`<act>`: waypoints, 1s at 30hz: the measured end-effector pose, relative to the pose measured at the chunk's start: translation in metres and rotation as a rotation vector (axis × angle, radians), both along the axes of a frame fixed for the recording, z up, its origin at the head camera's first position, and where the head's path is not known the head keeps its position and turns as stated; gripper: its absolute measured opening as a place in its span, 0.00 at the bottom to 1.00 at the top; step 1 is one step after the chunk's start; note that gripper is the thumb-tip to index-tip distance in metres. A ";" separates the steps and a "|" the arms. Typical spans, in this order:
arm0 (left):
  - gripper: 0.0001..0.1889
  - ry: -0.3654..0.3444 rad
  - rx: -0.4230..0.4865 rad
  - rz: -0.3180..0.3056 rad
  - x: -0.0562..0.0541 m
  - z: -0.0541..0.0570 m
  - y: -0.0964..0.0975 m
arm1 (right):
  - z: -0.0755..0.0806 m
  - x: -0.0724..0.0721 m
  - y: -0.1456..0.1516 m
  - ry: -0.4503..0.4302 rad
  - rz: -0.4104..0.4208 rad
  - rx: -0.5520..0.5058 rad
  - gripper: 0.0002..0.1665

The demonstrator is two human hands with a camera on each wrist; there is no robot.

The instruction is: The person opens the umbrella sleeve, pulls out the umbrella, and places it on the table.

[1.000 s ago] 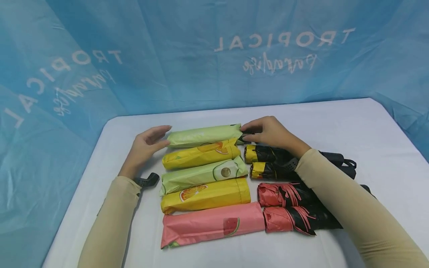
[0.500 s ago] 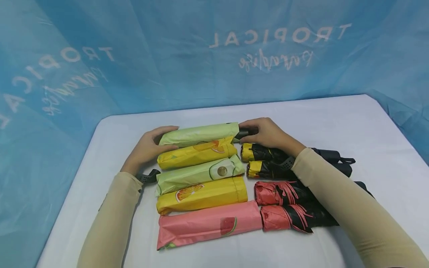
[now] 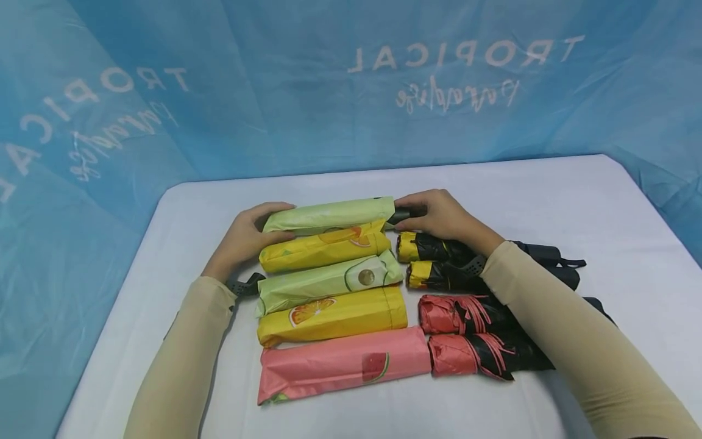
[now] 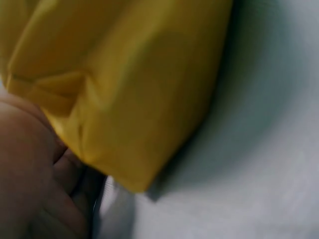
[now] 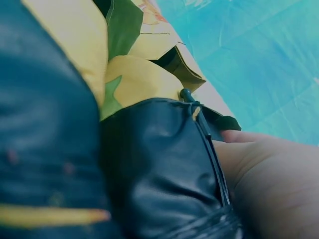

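Farthest back in a column of fruit-print sleeves lies a pale green sleeved folding umbrella [image 3: 334, 215]. My left hand [image 3: 244, 235] grips its left end, fingers behind and thumb in front, the thumb alongside a yellow orange-print umbrella [image 3: 320, 250]. At its right end, where a black part sticks out, my right hand [image 3: 441, 214] holds on with thumb and fingers. The left wrist view shows the yellow sleeve's end [image 4: 134, 99] beside my palm. In the right wrist view a black folded umbrella [image 5: 154, 159] fills the middle, hiding most of my grasp.
Nearer me lie an avocado-print sleeve [image 3: 329, 282], another yellow one [image 3: 334, 316] and a pink watermelon one [image 3: 345, 364]. Unsleeved black umbrellas with yellow [image 3: 407, 247] and red ends [image 3: 452, 355] lie under my right forearm. A blue curtain [image 3: 296, 91] hangs behind the white table [image 3: 515, 189].
My left hand has moved right, from beside the green umbrella's left end to around it. My right hand stays at the other end. The other umbrellas keep their places.
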State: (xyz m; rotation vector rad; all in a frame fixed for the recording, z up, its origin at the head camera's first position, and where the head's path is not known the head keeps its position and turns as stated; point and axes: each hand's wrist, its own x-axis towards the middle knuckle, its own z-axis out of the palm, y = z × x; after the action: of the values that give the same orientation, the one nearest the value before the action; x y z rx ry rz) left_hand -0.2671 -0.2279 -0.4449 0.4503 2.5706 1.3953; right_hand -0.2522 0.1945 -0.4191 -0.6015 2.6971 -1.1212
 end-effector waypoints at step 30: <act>0.36 -0.065 0.305 -0.021 0.011 0.016 0.018 | 0.007 0.006 0.013 -0.165 -0.071 -0.376 0.27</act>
State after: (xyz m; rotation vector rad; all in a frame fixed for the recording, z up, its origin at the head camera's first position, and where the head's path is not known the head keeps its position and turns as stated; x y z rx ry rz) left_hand -0.2560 -0.2097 -0.4285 0.4649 2.3016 1.7715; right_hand -0.2461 0.2079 -0.4118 -0.4404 2.4015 -1.6368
